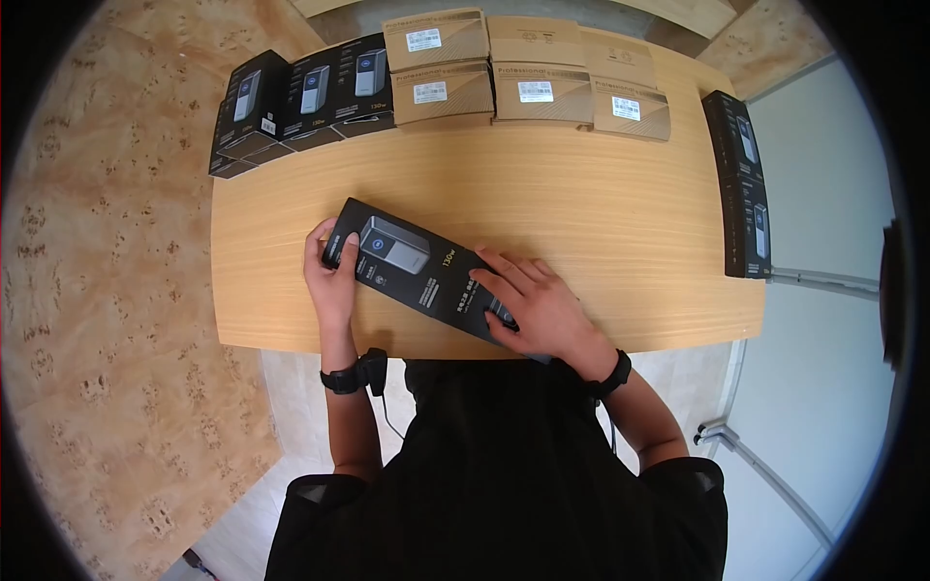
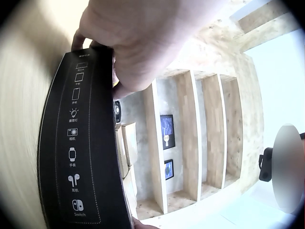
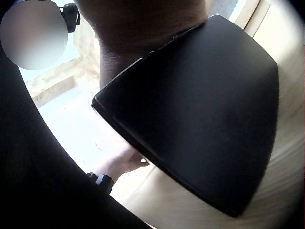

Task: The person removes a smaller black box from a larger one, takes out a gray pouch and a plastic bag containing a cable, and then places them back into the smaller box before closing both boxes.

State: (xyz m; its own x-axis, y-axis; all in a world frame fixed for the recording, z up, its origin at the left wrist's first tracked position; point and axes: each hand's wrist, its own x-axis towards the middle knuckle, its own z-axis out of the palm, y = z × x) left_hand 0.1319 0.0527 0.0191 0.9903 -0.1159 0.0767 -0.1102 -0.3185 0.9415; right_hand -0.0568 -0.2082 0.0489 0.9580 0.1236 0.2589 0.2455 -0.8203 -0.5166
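A long black box (image 1: 412, 263) printed with a power bank and "130W" lies slanted near the table's front edge in the head view. The left hand (image 1: 332, 281) grips its left end, thumb on the top face and fingers round the far edge. Across the right end lies the right hand (image 1: 544, 310), its fingers spread over the top face. A side of the box (image 2: 78, 143) with a row of white icons faces the left wrist view, the left hand (image 2: 128, 43) above it. In the right wrist view a plain black end of the box (image 3: 195, 114) hides the right fingers.
Black boxes (image 1: 310, 92) stand at the table's back left, beside stacked brown cartons (image 1: 538, 73) with white labels. Two more black boxes (image 1: 744, 184) line the right edge of the wooden table (image 1: 630, 194). Shelves (image 2: 190, 143) show in the left wrist view.
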